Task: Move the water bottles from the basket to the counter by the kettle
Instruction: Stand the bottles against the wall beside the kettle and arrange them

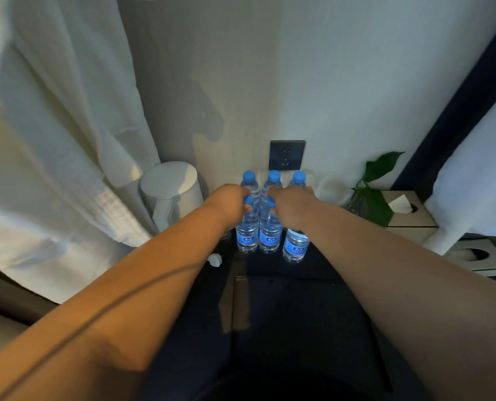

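Several clear water bottles with blue caps and blue labels stand upright on the dark counter [284, 285], to the right of the white kettle [170, 192]. Three back-row bottles [274, 178] stand against the wall. My left hand [229, 204] grips the neck of the front left bottle [246, 233]. My right hand [293, 206] is closed around the neck of the front middle bottle [270, 233]. A third front bottle [296, 247] stands under my right wrist, its top hidden. No basket is in view.
A dark wall socket [286, 154] sits just above the bottles. A green plant [371, 192] and two tissue boxes [408, 215] stand to the right. A white robe [53, 169] hangs at the left, next to the kettle. A small white plug [215, 259] lies on the counter.
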`<state>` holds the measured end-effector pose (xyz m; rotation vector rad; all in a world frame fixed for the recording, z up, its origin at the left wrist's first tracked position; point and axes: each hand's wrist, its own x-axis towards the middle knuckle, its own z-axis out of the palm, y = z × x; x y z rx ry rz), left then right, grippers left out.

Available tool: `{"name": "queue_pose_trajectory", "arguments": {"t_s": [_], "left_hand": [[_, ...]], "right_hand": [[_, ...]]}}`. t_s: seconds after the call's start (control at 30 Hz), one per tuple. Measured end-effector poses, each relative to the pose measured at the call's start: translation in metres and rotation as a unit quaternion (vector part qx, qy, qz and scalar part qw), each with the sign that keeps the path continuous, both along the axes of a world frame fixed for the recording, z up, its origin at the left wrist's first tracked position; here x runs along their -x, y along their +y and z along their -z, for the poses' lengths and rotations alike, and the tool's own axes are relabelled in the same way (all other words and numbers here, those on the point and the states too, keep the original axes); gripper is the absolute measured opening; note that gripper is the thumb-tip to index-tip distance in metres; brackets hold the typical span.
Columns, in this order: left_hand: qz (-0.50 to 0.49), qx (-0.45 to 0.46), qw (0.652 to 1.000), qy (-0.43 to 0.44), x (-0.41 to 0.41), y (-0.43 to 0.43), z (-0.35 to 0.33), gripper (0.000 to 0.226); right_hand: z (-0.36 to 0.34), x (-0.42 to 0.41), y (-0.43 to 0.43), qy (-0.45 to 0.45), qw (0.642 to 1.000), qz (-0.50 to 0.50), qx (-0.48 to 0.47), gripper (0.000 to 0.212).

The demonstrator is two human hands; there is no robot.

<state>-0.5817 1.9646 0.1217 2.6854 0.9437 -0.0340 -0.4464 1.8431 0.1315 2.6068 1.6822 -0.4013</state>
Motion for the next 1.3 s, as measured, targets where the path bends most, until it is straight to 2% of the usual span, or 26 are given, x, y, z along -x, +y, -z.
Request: {"name": "queue_pose_trajectory", "arguments": {"t_s": [0.37, 0.63, 0.83, 1.07, 1.3], "left_hand": [[0.028, -0.024, 0.999, 0.016, -0.004, 0.002, 0.000, 0.044], [0.024, -0.025, 0.999, 0.001, -0.003, 0.002, 0.007, 0.040], [0.030, -0.021, 0.999, -0.012, -0.004, 0.004, 0.006, 0.024], [0.030, -0.009, 0.999, -0.015, -0.013, 0.011, 0.004, 0.035], [0.021, -0.008, 1.000, -0.015, -0.019, 0.019, 0.006, 0.036]], "right_hand": [[-0.008, 0.007, -0.008, -0.005, 1.000, 0.010, 0.003, 0.051], [-0.007, 0.007, -0.007, 0.003, 1.000, 0.008, -0.008, 0.055], [0.003, 0.000, -0.006, 0.012, 1.000, 0.009, -0.021, 0.051], [0.006, -0.014, 0.006, 0.013, 1.000, 0.021, -0.015, 0.052], [0.009, -0.020, 0.013, -0.004, 1.000, 0.013, -0.025, 0.051]]}}
